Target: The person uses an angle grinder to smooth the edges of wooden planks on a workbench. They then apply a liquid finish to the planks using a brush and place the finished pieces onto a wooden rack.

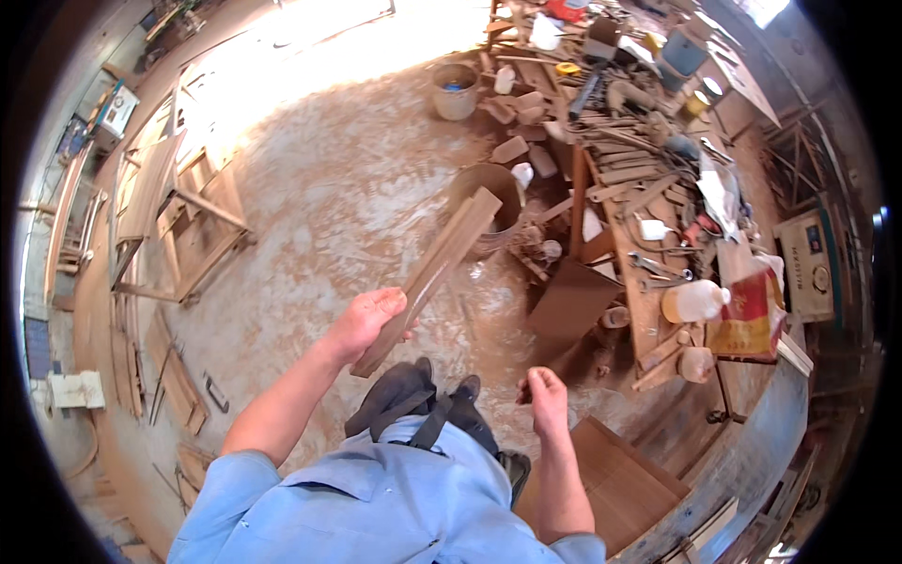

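My left hand [371,324] is closed around the lower end of a long, narrow wooden board [440,263]. The board slants up and to the right, and its far end overlaps the view of a brown bucket [498,242] on the floor. A lengthwise line runs along the board; whether it is a groove or a second strip, I cannot tell. To the right, my right hand [545,399] is held in the air with its fingers curled together. What they hold, if anything, is hidden. It is apart from the board.
A cluttered wooden workbench [644,324] stands on the right, with wrenches [658,270], a bottle of yellowish liquid [693,301] and wood scraps. A brown panel [620,479] lies low right. Another bucket [455,101] stands farther off. Wooden frames [202,249] stand left.
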{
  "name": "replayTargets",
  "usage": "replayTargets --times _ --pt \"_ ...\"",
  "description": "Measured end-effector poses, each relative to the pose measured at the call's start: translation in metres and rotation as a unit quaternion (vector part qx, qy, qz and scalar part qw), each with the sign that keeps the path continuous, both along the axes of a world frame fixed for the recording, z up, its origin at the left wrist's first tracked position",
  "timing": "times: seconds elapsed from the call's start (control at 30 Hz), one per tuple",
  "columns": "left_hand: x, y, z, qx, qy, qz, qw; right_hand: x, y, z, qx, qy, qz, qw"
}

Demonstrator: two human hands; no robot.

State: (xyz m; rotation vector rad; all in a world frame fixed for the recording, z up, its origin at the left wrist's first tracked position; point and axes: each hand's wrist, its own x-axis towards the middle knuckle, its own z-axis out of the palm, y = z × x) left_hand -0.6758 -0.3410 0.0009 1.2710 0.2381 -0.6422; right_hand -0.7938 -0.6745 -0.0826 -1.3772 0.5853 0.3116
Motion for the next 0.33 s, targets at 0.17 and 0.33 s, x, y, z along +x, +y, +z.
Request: replayTargets --times 0.17,0.33 --pt "0.031 0.071 -0.001 -0.088 0.090 0.089 0.988 0.091 0.038 -0.002 0.039 0.017 0.021 0.999" --pt "0.099 0.151 -0.027 -0.044 0.076 0.102 0.991 0.196 0.087 -0.014 -0.003 0.029 0.039 0.999"
